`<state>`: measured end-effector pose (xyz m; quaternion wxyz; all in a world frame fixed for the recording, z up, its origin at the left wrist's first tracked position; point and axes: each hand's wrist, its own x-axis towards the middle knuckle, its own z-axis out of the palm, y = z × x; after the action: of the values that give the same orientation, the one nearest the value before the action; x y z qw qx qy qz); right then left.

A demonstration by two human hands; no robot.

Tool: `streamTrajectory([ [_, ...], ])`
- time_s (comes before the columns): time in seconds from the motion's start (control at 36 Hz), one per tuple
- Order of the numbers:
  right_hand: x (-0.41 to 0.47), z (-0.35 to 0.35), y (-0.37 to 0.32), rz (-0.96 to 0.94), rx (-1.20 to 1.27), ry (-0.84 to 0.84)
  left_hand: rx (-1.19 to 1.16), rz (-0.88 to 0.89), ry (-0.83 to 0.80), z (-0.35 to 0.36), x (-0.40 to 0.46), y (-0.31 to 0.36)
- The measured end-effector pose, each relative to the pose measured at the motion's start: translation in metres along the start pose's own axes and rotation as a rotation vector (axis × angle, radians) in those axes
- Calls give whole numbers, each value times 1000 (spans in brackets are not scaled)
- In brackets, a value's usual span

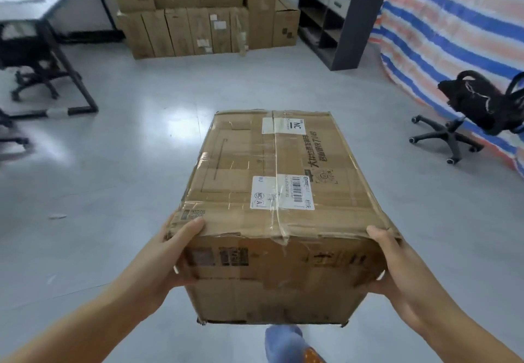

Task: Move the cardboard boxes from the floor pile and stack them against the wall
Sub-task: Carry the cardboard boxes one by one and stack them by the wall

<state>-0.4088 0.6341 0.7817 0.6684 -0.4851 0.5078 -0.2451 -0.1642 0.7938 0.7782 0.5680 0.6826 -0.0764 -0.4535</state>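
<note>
Grey, glossy floor [136, 164] stretches out under us, and right at the bottom edge a blue trouser leg [283, 340] pokes out beneath the load. We've got both hands on a long cardboard box [272, 192], held up off the floor with its far end pointing away from us. Our left hand [173, 252] clamps the near left corner, thumb hooked over the top edge, fingers wrapped underneath. Our right hand [394, 266] grips the near right corner the same way, thumb on top. Clear tape runs the length of the lid, crossing two white shipping labels [279, 192]; the near edge is dented and torn.

Off to the right, a black office chair [476, 113] stands in front of a red, white and blue striped tarp [453, 22]. On the left, a desk [56, 2] on a black frame. Farther ahead, a stack of boxes [198, 14] sits against the wall, just beside a dark shelf unit [340, 17] with drawers.
</note>
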Motion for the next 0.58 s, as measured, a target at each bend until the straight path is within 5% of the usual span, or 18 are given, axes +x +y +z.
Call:
streamTrajectory([
  [0.58,305,201,-139,58,-208,-312,-213,5,339,-66,239,132],
])
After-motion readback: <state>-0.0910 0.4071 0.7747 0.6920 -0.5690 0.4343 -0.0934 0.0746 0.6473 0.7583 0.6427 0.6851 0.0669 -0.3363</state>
